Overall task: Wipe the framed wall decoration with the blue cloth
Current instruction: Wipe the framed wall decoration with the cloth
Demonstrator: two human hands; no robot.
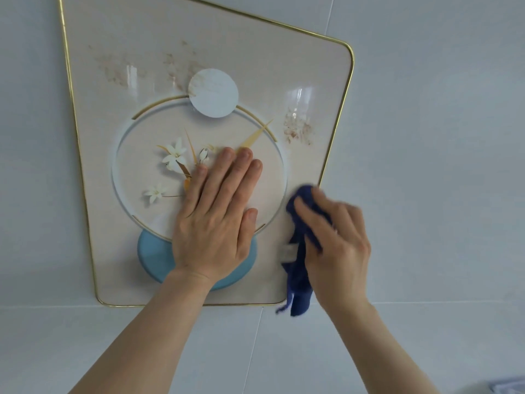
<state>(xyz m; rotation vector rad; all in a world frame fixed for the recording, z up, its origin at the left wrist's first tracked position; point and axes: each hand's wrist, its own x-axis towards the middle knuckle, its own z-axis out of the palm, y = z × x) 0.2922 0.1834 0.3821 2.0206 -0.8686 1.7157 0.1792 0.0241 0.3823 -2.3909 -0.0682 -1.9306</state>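
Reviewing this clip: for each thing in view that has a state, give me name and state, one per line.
Framed decoration: hanging on the wall, glossy, with reflections.
Blue cloth: bunched, held against the decoration's lower right, tail hanging past the frame.
Left hand: open, flat on the decoration.
Right hand: closed on the cloth, blurred.

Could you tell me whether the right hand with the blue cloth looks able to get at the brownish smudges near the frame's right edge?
Probably yes: the right hand presses the dark blue cloth just below the brownish smudges, and nothing covers the panel between.
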